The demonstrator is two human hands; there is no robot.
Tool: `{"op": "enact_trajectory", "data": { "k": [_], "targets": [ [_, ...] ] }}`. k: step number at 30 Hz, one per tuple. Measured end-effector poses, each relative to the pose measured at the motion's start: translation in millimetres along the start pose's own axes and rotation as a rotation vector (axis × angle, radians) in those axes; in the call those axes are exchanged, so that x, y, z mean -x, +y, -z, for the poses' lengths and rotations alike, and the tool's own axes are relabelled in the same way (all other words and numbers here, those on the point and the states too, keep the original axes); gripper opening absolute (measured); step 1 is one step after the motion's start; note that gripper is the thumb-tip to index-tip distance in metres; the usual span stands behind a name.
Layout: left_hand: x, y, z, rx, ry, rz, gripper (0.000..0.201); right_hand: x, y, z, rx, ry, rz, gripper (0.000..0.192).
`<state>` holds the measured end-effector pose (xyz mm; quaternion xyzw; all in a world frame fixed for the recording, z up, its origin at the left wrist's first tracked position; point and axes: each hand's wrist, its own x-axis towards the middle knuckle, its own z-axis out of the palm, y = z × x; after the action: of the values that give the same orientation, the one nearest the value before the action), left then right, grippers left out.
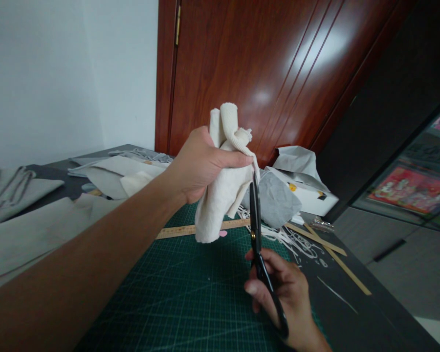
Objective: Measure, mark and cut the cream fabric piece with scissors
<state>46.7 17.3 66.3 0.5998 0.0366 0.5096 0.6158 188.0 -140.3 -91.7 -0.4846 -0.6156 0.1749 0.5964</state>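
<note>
A bundle of off-white cloth (220, 195), partly rolled, is held up over the green cutting mat (190, 288) by my left hand (205, 161). The thumb presses across the front of the fabric near its right edge; most of the other fingers are hidden behind. Black scissors (255, 234) point upward in my right hand (282, 288), whose fingers are around the handles. Their blade tips meet the cloth's right edge, just below my left thumb. The blades look nearly closed.
A wooden ruler (179, 231) lies across the mat. White fabric strips (293, 242), crossed wooden sticks (326, 239), grey cloth (278, 195) and a white box (311, 193) are at right. Fabric pieces (33, 225) cover the left side. A wooden door (242, 63) stands behind.
</note>
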Motion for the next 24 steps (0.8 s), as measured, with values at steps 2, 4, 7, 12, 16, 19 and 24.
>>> {"op": "enact_trajectory", "data": {
  "k": [2,4,7,12,16,19,24],
  "targets": [
    [-0.5,-0.3,0.0,-0.003,0.003,-0.009,0.044,0.0,0.5,0.5,0.004,-0.003,0.003,0.026],
    [-0.8,-0.4,-0.1,0.0,-0.002,-0.006,0.045,0.4,1.0,0.7,0.004,-0.006,0.002,0.027],
    [-1.1,-0.5,0.2,-0.02,-0.01,-0.009,0.048,1.4,1.7,0.8,-0.013,-0.011,-0.006,0.027],
    [-1.2,-2.1,0.4,-0.032,0.007,-0.025,0.048,2.2,2.5,0.8,-0.043,-0.01,-0.019,0.029],
    [-0.5,-2.9,-1.3,-0.032,0.031,-0.011,0.048,2.5,3.5,0.6,-0.064,0.0,-0.016,0.031],
    [-0.3,-2.9,-2.4,-0.049,0.05,-0.017,0.049,3.5,4.9,0.3,-0.075,0.004,-0.016,0.03],
    [0.0,-2.7,-3.9,-0.061,0.068,-0.036,0.052,4.3,5.0,0.3,-0.082,-0.001,-0.023,0.031]
  ]
}}
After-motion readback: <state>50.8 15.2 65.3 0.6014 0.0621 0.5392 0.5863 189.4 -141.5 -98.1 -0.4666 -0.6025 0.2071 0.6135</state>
